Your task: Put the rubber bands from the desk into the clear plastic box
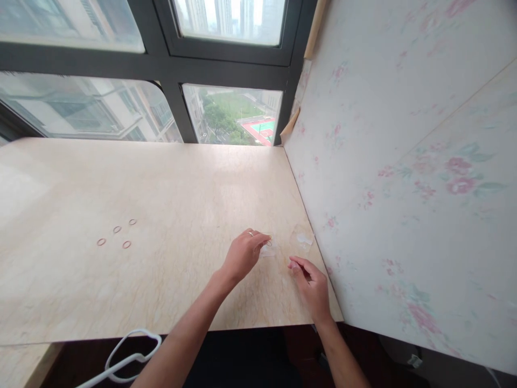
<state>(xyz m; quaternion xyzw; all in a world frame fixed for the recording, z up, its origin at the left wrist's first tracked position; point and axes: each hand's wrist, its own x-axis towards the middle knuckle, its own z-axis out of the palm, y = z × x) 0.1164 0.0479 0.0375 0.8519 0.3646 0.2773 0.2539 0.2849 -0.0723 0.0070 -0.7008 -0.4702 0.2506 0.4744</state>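
Observation:
My left hand (244,253), with a ring on one finger, reaches over a small clear plastic bag (270,251) on the marbled sill. Its thumb and fingers are pinched on a small thin ring (269,244) just above that bag. To the right, my right hand (312,284) is closed in a pinch near the wall; whatever its fingertips hold is too small to make out. Beyond it lies another clear plastic bag (304,238). Several reddish-brown rings (126,244) lie spread out on the left part of the sill.
The broad stone sill (181,188) meets a dark-framed window (232,67) at the back. A flower-patterned wall (404,134) bounds it on the right. Below the front edge, at lower left, is a white looped frame (135,358).

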